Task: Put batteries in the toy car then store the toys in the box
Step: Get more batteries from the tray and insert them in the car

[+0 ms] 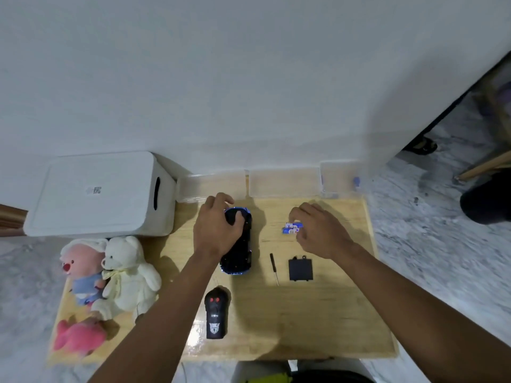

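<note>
A blue toy car (242, 252) lies upside down on the wooden table (318, 313), its black underside up. My left hand (214, 230) rests on the car's far half and grips it. Two blue and white batteries (291, 228) lie side by side right of the car. My right hand (318, 230) hovers over them with fingertips touching them; whether it has lifted one I cannot tell. The black battery cover (300, 269) and a small screwdriver (274, 268) lie between the car and my right arm. A white lidded box (96, 194) stands at the table's far left.
A black remote control (216, 313) lies near the front edge. A pink doll (83, 268), a cream teddy bear (127, 275) and a pink plush (78, 337) sit at the left. Clear plastic containers (276, 183) line the wall.
</note>
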Motion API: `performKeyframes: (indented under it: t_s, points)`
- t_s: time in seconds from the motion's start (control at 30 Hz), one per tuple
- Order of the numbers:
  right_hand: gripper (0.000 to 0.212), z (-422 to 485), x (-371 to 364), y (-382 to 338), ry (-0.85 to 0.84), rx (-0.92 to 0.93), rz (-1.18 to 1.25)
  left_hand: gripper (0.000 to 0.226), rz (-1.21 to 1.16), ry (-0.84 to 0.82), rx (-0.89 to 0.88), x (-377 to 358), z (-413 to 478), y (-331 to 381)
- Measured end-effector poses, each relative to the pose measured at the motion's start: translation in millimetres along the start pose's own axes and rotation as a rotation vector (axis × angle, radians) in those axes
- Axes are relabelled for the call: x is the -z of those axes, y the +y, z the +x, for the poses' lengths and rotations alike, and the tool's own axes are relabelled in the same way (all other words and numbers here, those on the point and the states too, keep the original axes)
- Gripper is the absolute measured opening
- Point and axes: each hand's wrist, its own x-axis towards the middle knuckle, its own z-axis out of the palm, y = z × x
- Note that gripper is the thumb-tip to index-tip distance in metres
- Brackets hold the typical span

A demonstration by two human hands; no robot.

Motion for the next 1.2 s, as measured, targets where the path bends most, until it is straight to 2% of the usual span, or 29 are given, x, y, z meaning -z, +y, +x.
performKeyframes:
  t_s: [0.07, 0.17, 0.27, 0.37, 0.5, 0.67, 0.77, 0.83, 0.9, 0.97, 1.1, 1.2]
  points:
    - [0.030, -7, 1, 7, -0.022, -0.021, -0.059, 0.048, -0.039, -0.054, 0.050, 2, -15, -15]
    - [0.028, -18, -4, 16, -0.101, -0.056, -0.117, 0.072, -0.140, -0.229, 0.139, -2, -33, -32]
    - [0.023, -23, -15, 18, -0.094, -0.090, -0.087, 0.084, -0.302, -0.369, 0.204, -7, -40, -38]
    - [0.020, -25, -20, 9, -0.048, -0.144, -0.046, 0.085, -0.386, -0.400, 0.235, -6, -42, -41]
    - [0.026, -18, -16, -15, 0.048, -0.240, 0.057, 0.084, -0.439, -0.423, 0.198, -1, -40, -44]
    - [0.019, -1, -26, -31, 0.004, -0.195, -0.251, 0.086, -0.442, -0.494, 0.158, 3, -39, -46]
    - [0.034, 0, -39, -27, 0.013, -0.165, -0.380, 0.086, -0.449, -0.503, 0.156, 4, -37, -49]
    - [0.035, -2, -41, -29, 0.039, -0.143, -0.401, 0.085, -0.488, -0.505, 0.176, 5, -38, -51]
    - [0.031, -5, -36, -37, 0.069, -0.157, -0.313, 0.084, -0.558, -0.509, 0.219, 7, -38, -53]
    - [0.033, -6, -31, -42, 0.109, -0.282, -0.154, 0.084, -0.607, -0.512, 0.249, 8, -38, -55]
    - [0.006, 3, -16, -30, 0.236, -0.570, 0.193, 0.085, -0.640, -0.518, 0.264, 11, -34, -55]
    - [0.024, 13, -5, -20, 0.218, -0.773, 0.353, 0.086, -0.638, -0.504, 0.271, 11, -30, -53]
